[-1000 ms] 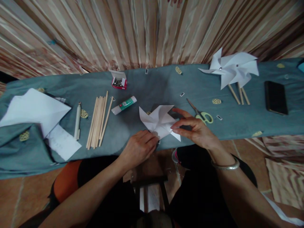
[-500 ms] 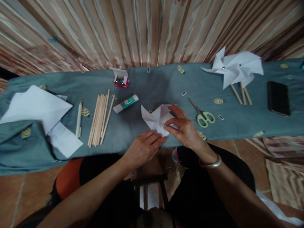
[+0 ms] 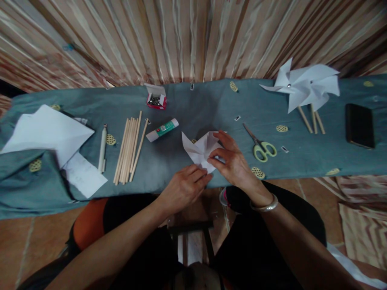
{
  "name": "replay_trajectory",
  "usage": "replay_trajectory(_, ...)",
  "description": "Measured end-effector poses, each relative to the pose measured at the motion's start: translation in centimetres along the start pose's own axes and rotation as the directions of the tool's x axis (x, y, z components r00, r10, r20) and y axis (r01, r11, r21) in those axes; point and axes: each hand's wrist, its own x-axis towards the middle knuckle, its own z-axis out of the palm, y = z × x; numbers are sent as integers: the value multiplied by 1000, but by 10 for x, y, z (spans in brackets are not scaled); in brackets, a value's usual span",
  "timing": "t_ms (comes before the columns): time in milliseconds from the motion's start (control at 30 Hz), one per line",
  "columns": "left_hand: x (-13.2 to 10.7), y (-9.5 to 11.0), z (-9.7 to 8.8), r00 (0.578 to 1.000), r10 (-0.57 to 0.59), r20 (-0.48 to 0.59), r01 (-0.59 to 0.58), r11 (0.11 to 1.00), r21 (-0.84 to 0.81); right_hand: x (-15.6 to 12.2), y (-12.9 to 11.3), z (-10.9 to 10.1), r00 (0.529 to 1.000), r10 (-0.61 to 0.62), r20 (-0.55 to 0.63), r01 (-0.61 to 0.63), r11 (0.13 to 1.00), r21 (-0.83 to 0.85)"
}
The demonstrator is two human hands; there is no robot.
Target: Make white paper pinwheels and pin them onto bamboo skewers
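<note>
Bare cloth open behind the folded paper. Glue stick and wooden sticks crowd the left; scissors sit close on the right.

Dim, underexposed, soft overall. White folded paper is the brightest area, no glare. Faint shadow just beyond it on the tabletop. Strong wide-angle bowing away from it; tabletop edges curve.

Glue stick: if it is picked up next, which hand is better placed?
Probably left. The left hand is on the glue stick's side; the right hand lies across the folded paper, farther away.
</note>
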Motion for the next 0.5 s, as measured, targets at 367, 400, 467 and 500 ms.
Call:
replay_trajectory(367, 1, 1, -1, 1000, -13, 10, 13, 1000, -1, -1, 2, 1, 1000, -5, -3, 5, 999, 49)
replay_trajectory(400, 1, 1, -1, 1000, -12, 9, 12, 1000, -2, -1, 2, 2, 1000, -9, -4, 9, 999, 48)
replay_trajectory(467, 1, 1, -1, 1000, -8, 13, 8, 1000, -3, -2, 3, 2, 1000, -14, -8, 15, 999, 50)
replay_trajectory(500, 1, 1, -1, 1000, -5, 16, 5, 1000, -3, -2, 3, 2, 1000, -14, -9, 14, 999, 52)
